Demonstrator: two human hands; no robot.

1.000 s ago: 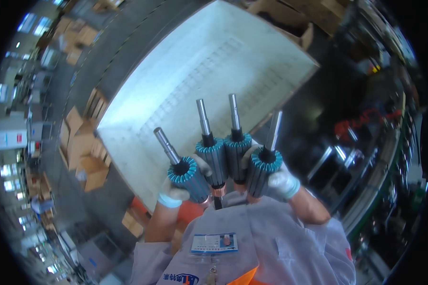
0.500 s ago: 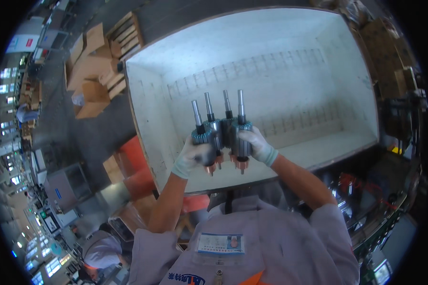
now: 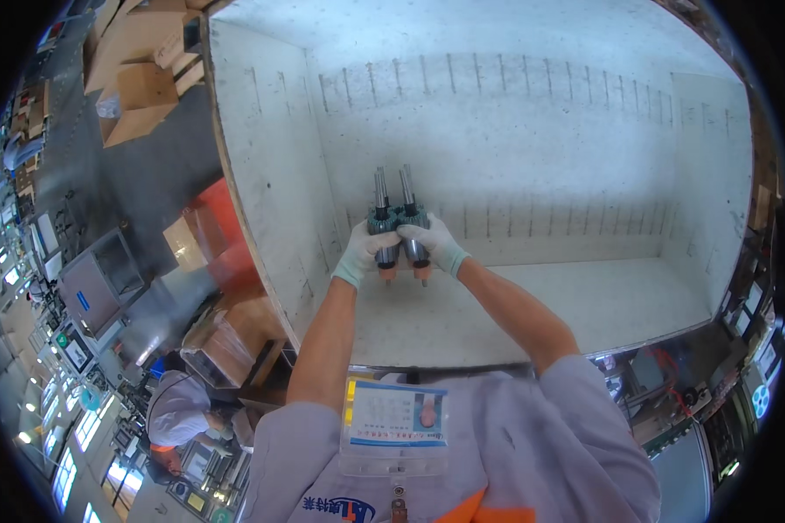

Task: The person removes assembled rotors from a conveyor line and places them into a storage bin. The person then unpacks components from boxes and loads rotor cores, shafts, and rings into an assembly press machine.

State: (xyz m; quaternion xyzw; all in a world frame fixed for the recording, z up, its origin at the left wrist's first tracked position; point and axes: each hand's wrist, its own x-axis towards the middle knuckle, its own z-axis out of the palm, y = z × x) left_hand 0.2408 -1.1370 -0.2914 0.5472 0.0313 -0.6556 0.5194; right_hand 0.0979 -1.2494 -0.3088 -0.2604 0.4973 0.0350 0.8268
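My left hand [image 3: 362, 251] and my right hand [image 3: 434, 243], both in white gloves, are stretched out side by side inside a large white box [image 3: 262, 174]. Each grips motor rotors [image 3: 397, 222] with steel shafts pointing away from me, teal winding bands and orange lower tips. Two shafts show above my fingers. The rotors hang above the box floor, near its slotted back wall.
The box has rows of thin slots along its inner walls [image 3: 532, 83]. Cardboard cartons [image 3: 135, 83] lie on the grey floor at upper left. An orange crate [image 3: 222, 222] stands beside the box. Another person in a white cap [image 3: 179, 410] works at lower left.
My hands have reached further forward into the white box, carrying the rotors with them. The bundle now looks tighter, with fewer shafts showing than a second ago.
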